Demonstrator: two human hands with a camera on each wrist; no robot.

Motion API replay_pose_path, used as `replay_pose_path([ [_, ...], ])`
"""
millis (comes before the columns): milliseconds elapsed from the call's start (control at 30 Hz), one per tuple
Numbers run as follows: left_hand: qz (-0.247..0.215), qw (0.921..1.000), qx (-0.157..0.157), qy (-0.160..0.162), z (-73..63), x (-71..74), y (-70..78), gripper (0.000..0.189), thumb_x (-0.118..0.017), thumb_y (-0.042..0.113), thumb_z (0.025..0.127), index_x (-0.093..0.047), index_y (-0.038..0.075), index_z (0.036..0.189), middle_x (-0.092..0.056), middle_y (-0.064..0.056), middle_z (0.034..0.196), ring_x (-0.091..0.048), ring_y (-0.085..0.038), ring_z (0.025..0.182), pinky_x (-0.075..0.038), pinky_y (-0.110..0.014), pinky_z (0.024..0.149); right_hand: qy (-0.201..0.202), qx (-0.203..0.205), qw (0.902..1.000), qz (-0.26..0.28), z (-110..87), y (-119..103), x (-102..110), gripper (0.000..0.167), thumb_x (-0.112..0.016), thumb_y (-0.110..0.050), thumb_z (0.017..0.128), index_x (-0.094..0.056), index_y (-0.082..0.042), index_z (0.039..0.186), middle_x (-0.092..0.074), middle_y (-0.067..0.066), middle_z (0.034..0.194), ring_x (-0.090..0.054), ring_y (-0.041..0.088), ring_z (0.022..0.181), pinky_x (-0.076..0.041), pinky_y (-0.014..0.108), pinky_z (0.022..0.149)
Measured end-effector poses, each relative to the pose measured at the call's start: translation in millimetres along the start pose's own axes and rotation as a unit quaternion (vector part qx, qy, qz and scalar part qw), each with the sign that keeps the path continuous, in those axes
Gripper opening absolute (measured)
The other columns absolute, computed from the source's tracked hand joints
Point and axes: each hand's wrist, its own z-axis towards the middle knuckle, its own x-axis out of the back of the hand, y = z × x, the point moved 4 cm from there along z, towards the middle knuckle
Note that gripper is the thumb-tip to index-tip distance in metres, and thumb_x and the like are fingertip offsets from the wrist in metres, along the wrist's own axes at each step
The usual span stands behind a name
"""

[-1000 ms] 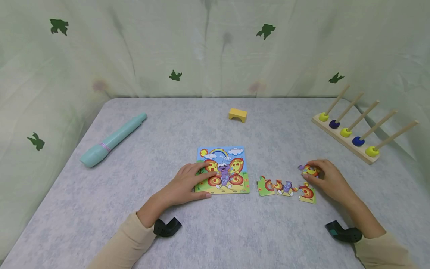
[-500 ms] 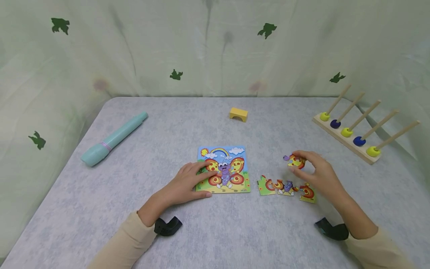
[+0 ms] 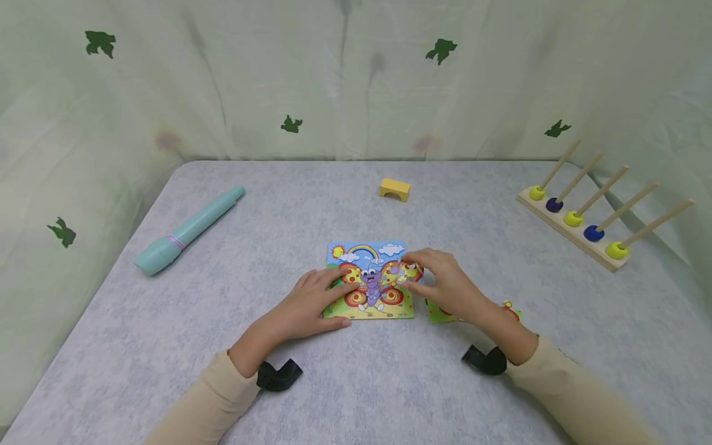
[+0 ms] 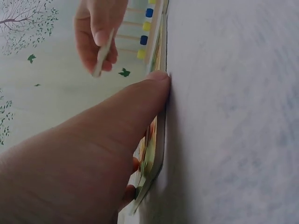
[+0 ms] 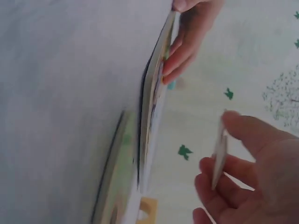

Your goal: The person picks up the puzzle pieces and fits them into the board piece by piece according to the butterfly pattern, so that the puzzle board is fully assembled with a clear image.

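Observation:
A square butterfly puzzle board (image 3: 364,248) lies flat at the table's middle. Across its left side rests my left hand (image 3: 303,306), fingers on the picture and thumb along the near left edge. My right hand (image 3: 447,281) pinches a puzzle piece (image 3: 410,272) between thumb and fingers, over the board's right side. Both wrist views show that piece (image 5: 219,154) edge-on, raised above the board. Loose puzzle pieces lie right of the board: a green one (image 3: 439,314) shows in part, and another (image 3: 508,310) peeks out past the right wrist. The rest are hidden under that arm.
A yellow arch block (image 3: 394,188) stands behind the board. At the left lies a teal microphone-shaped object (image 3: 191,230). A wooden peg stand (image 3: 573,230) with yellow and blue beads occupies the right back. A pale curtain hangs behind the table.
My right hand has carried the puzzle piece leftward from the loose pieces to over the board's right edge. The left hand has stayed in place on the board.

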Motion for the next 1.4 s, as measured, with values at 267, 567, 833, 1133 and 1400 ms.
replay_pose_path([
  [267,0.004,0.9998,0.002,-0.017,2.0,-1.1,9.2,0.070,-0.052,0.055,0.083,-0.036,0.016,0.138,-0.029,0.003,0.143,-0.017,-0.019,0.132,-0.004,-0.048,0.104,-0.043,-0.005,0.9990,-0.011,14.4,10,-31,0.040,-0.070,-0.023,0.080,-0.060,-0.005,0.114,-0.060,0.003,0.106,-0.053,0.016,0.099,-0.036,0.041,0.088],
  [567,0.022,0.9996,0.008,-0.013,7.6,-0.4,10.7,0.068,-0.050,0.058,0.082,-0.035,0.022,0.138,-0.038,0.004,0.136,-0.028,-0.018,0.125,-0.009,-0.049,0.103,-0.063,-0.045,0.9957,-0.051,22.2,16,-45,0.037,-0.067,-0.028,0.081,-0.062,-0.008,0.113,-0.053,0.006,0.108,-0.047,0.021,0.098,-0.040,0.037,0.081],
  [833,0.098,0.9951,-0.009,0.001,25.3,2.0,18.4,0.068,-0.048,0.059,0.083,-0.035,0.024,0.140,-0.043,0.000,0.114,-0.037,-0.020,0.100,-0.024,-0.039,0.094,-0.067,-0.061,0.9948,-0.047,23.3,16,-44,0.038,-0.069,-0.026,0.080,-0.063,-0.008,0.114,-0.052,0.007,0.109,-0.046,0.023,0.098,-0.040,0.037,0.080],
  [1133,0.117,0.9932,-0.001,0.001,31.2,5.7,22.7,0.061,-0.050,0.054,0.085,-0.041,0.024,0.136,-0.044,-0.003,0.113,-0.039,-0.022,0.102,-0.026,-0.041,0.093,-0.076,-0.069,0.9898,-0.098,23.2,13,-39,0.039,-0.070,-0.032,0.078,-0.066,-0.015,0.113,-0.051,0.002,0.102,-0.045,0.019,0.089,-0.036,0.037,0.074],
  [1400,0.116,0.9932,0.001,-0.006,33.2,4.1,22.0,0.057,-0.051,0.052,0.086,-0.043,0.025,0.136,-0.044,-0.002,0.114,-0.039,-0.023,0.104,-0.026,-0.043,0.094,-0.113,-0.054,0.9872,-0.099,21.9,19,-37,0.044,-0.066,-0.035,0.081,-0.059,-0.016,0.120,-0.049,0.001,0.105,-0.041,0.018,0.089,-0.033,0.035,0.075],
])
